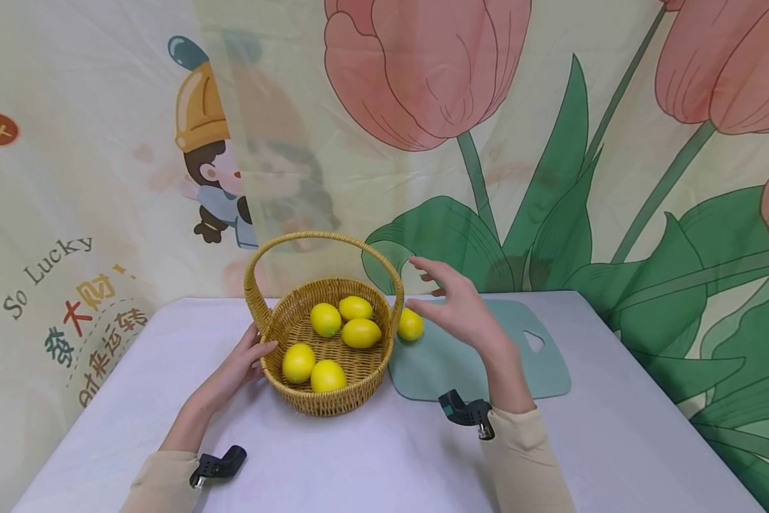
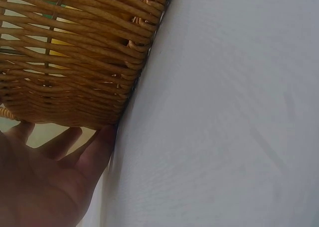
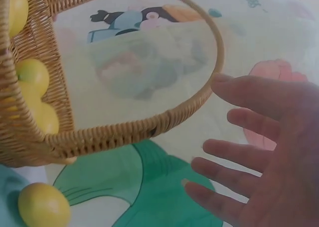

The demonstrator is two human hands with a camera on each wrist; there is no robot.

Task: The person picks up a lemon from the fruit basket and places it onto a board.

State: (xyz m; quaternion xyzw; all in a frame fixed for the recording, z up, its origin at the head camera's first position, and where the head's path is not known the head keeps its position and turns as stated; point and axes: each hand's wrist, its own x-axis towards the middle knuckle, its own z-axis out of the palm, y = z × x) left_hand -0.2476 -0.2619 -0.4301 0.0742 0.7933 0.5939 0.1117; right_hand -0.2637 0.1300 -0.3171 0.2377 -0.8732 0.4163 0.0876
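Observation:
A wicker basket with a tall arched handle stands on the table, several yellow lemons lying inside. My left hand holds the basket's left side, one digit over the rim; in the left wrist view its other fingers lie against the woven outer wall. To the right of the basket, one more lemon rests on a pale green cutting board. Over the board my right hand is raised with spread fingers and nothing in it, its thumb near the basket handle.
A white cloth covers the table. Close behind its back edge hangs a backdrop printed with tulips and a cartoon figure. The cutting board's handle hole is at its right end.

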